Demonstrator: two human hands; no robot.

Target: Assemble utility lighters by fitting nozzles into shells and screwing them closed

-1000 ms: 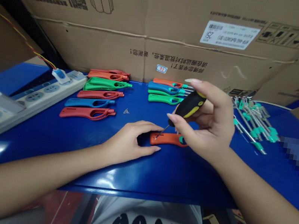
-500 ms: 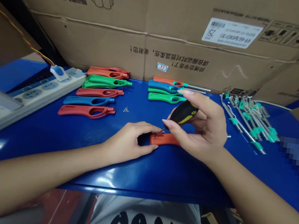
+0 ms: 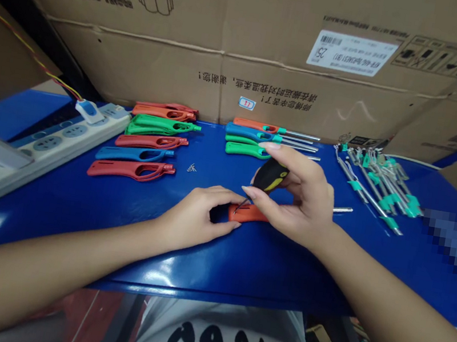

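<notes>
My right hand point(image 3: 304, 203) is closed round the black-and-yellow handle of a screwdriver point(image 3: 270, 175). The screwdriver leans, its thin shaft running down to the left end of an orange lighter point(image 3: 249, 214) that lies on the blue table. Thumb and fingers of my left hand point(image 3: 192, 216) grip that same end from both sides. A metal tube on the lighter shows beyond my right hand; the middle of the lighter is hidden behind that hand. Small screws point(image 3: 191, 168) lie in a little pile behind my left hand.
Red, blue and green lighter shells point(image 3: 137, 170) lie in a column at left, beside a white power strip point(image 3: 47, 151). Several lighters with metal tubes point(image 3: 251, 134) lie at the back. Loose tubes with teal parts point(image 3: 376, 186) are heaped at right. A cardboard box point(image 3: 176, 64) stands behind.
My right hand has shifted slightly left with the screwdriver, and the handle stands a little differently. More of the lighter's metal tube shows at right. My left hand keeps its place.
</notes>
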